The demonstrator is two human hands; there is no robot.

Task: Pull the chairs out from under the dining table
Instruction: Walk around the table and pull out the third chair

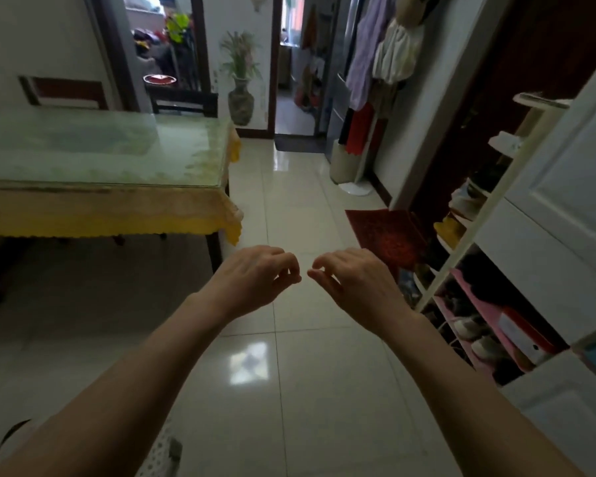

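Observation:
The dining table (104, 187) stands at the left, glass-topped over a yellow cloth that hangs down its sides. One dark wooden chair (186, 104) shows at the table's far end, its backrest rising above the tabletop. Dark chair legs (119, 239) peek out below the cloth on the near side. My left hand (260, 275) and my right hand (353, 278) hover side by side over the tiled floor, right of the table's near corner leg (215, 251). Both hold nothing, fingers loosely curled, fingertips almost meeting.
A white shoe rack (468, 235) full of shoes lines the right wall, with a red mat (386, 232) in front of it. Clothes hang on a stand (375, 63) further back. Glossy tiled floor (303, 187) runs ahead to a doorway (295, 74).

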